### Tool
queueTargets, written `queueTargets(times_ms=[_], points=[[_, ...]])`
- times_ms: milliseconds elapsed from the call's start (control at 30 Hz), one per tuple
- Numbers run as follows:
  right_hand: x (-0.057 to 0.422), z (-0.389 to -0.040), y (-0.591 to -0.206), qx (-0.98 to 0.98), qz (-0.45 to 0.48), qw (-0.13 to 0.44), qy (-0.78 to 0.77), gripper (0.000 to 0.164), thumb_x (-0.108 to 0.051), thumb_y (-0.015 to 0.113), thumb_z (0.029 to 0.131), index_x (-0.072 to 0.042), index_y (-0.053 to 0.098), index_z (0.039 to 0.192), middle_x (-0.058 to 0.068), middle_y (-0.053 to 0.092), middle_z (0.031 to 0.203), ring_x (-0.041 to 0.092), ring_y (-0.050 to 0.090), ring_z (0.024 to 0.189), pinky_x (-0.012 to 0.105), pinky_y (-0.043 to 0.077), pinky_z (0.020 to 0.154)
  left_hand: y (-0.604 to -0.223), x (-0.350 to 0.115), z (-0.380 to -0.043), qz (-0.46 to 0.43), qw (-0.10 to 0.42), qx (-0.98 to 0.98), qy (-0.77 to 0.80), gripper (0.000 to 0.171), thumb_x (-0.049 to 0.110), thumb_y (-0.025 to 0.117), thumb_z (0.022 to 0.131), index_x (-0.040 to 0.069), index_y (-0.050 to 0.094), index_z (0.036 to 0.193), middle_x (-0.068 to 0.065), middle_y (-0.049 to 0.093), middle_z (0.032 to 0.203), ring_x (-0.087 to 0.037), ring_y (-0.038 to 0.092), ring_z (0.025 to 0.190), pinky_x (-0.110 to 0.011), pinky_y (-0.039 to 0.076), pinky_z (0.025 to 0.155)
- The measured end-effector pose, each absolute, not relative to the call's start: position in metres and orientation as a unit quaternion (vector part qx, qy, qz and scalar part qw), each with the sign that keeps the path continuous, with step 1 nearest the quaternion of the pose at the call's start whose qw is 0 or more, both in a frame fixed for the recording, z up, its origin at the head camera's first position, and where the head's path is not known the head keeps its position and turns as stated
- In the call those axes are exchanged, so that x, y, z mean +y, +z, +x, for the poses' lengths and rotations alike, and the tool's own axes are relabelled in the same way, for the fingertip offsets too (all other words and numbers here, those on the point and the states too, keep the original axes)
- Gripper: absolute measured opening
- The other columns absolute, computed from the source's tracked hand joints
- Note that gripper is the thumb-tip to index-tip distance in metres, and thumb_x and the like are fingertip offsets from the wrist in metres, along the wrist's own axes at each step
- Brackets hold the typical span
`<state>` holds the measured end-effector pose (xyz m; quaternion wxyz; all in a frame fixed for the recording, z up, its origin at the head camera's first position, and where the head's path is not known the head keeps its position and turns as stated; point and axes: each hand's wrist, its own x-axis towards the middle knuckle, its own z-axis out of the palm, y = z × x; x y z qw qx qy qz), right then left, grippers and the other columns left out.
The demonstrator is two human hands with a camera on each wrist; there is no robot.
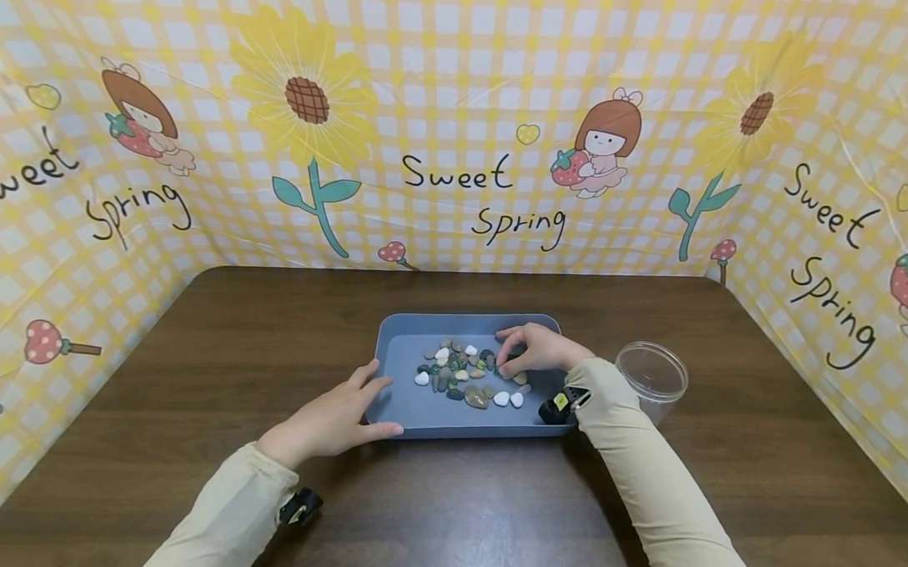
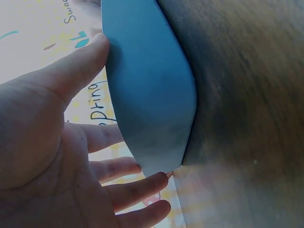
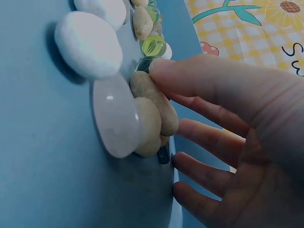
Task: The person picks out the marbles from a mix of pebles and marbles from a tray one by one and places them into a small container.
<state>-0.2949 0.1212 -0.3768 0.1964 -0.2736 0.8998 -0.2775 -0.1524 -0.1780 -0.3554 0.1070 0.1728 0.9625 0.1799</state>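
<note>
A person in cream sleeves point(image 1: 224, 505) works over a shallow blue-gray tray point(image 1: 419, 412), smooth-walled and round-cornered, on a dark wood-grained counter point(image 1: 431, 516). Inside the tray lies a loose scatter of pebbles point(image 1: 462, 375) in white, tan and gray, mixed with green glassy pieces. The left hand point(image 1: 332, 417) is released, fingers spread against the tray's near left corner. The right hand point(image 1: 538, 349) reaches in at the right side of the pebbles, fingers bent; whether it has grasped a piece cannot be told.

The right wrist view alone gives the textures: matte, rounded white stones point(image 3: 88, 45), a glossy, translucent pale oval stone point(image 3: 114, 116), an oblong tan stone point(image 3: 159, 104) with a grainy face, and a clear yellow-green marble point(image 3: 154, 46). There the thumb tip meets a dark, glassy piece point(image 3: 143, 64), while the forefinger's tip is hidden. The left wrist view shows the tray's plain outer wall, with the thumb tip touching its rim and the other fingers beyond the edge.

Only the head view takes in the clear, round container point(image 1: 652, 370) just right of the tray, partly behind the right forearm, and the full yellow-checked cloth point(image 1: 446, 83) printed with sunflowers and "Sweet Spring."
</note>
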Motion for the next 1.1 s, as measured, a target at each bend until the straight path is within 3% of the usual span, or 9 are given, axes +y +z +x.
queueTargets(times_ms=[367, 600, 933, 1100], points=[[0.1208, -0.2951, -0.3765, 0.9, -0.27, 0.198, -0.278, 0.011, -0.019, 0.074, 0.079, -0.014, 0.074, 0.089, 0.015, 0.043, 0.144, 0.037, 0.031, 0.139, 0.054, 0.019, 0.114, -0.3546, -0.1779, -0.1523, 0.171, 0.108, 0.962, 0.181, 0.076, 0.053, 0.058, 0.086, 0.002, 0.04, 0.14, -0.027, 0.022, 0.151, -0.044, 0.039, 0.131, -0.055, 0.04, 0.099], [0.1216, -0.2926, -0.375, 0.901, -0.301, 0.174, -0.259, 0.012, -0.019, 0.074, 0.078, -0.012, 0.074, 0.088, 0.017, 0.046, 0.142, 0.035, 0.036, 0.136, 0.051, 0.025, 0.113, -0.3537, -0.1778, -0.1524, 0.168, 0.113, 0.962, 0.183, 0.075, 0.051, 0.058, 0.087, 0.003, 0.039, 0.141, -0.026, 0.021, 0.152, -0.044, 0.04, 0.131, -0.055, 0.041, 0.098], [0.1236, -0.294, -0.3747, 0.891, -0.291, 0.187, -0.295, 0.011, -0.019, 0.072, 0.08, -0.014, 0.074, 0.09, 0.015, 0.043, 0.144, 0.035, 0.032, 0.139, 0.053, 0.022, 0.113, -0.3546, -0.1779, -0.1525, 0.167, 0.114, 0.962, 0.181, 0.076, 0.053, 0.058, 0.086, 0.004, 0.039, 0.141, -0.025, 0.021, 0.152, -0.043, 0.04, 0.131, -0.055, 0.041, 0.098], [0.1251, -0.2918, -0.3722, 0.886, -0.293, 0.18, -0.312, 0.01, -0.017, 0.071, 0.082, -0.012, 0.073, 0.091, 0.014, 0.043, 0.145, 0.035, 0.031, 0.139, 0.051, 0.028, 0.111, -0.3558, -0.1782, -0.1529, 0.168, 0.113, 0.962, 0.18, 0.076, 0.052, 0.058, 0.086, 0.004, 0.039, 0.141, -0.025, 0.021, 0.152, -0.043, 0.04, 0.13, -0.055, 0.042, 0.097]])
